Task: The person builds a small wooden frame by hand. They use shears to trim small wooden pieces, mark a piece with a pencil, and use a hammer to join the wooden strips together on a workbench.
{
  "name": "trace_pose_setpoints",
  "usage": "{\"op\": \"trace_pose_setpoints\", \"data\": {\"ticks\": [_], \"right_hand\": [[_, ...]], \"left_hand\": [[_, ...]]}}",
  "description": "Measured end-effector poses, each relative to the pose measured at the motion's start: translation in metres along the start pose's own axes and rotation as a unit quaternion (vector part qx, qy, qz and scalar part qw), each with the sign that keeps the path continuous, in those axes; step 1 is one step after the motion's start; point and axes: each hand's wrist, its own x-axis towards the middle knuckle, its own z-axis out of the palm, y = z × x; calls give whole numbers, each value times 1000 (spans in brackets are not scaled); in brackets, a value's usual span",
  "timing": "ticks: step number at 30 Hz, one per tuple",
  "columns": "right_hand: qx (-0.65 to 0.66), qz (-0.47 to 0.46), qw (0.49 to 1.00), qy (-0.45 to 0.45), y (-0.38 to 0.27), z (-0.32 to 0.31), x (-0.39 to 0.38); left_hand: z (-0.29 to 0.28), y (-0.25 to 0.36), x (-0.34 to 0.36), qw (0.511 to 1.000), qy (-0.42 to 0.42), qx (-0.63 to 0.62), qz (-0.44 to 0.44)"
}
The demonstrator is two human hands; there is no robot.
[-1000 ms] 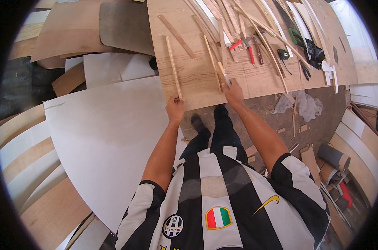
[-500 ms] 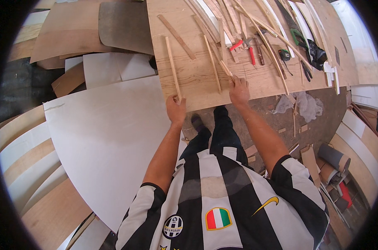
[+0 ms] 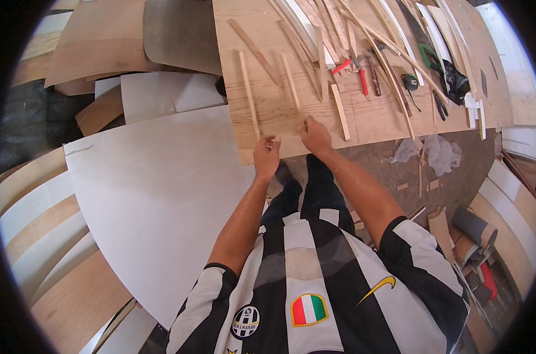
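Note:
My right hand (image 3: 316, 135) grips the near end of a thin wood strip (image 3: 290, 79) that points away from me on the plywood tabletop (image 3: 253, 32). My left hand (image 3: 267, 156) is just left of it at the table's near edge, fingers curled in. Whether anything is in those fingers is hidden. Beside its fingertips ends another narrow wood strip (image 3: 249, 94), lying lengthwise at the left. A shorter pale strip (image 3: 340, 112) rests to the right of my right hand. Beyond the strips lies a flat reddish-brown slat (image 3: 253, 50), set at a slant.
Red-handled pliers (image 3: 363, 79), a tape measure (image 3: 409, 82), a green-handled saw (image 3: 427, 53) and several long strips crowd the table's right half. A large white panel (image 3: 156, 194) stands left of me. Clear plastic (image 3: 442, 154) and offcuts lie on the floor.
My right hand has let go of the short strip and moved left to the middle strip, which has shifted left. My left hand has come off the left strip's end, slightly rightward.

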Motion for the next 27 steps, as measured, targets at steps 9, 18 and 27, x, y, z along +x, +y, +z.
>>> {"op": "trace_pose_setpoints", "data": {"ticks": [9,18,27], "right_hand": [[167,-88,980,-61,-21,-64,-32],[-19,134,989,65,54,-84,-2],[50,61,994,78,-26,-46,19]], "left_hand": [[26,23,23,954,-63,-287,-62],[-32,-22,27,989,105,-105,13],[-41,-24,24,992,121,19,-27]]}}
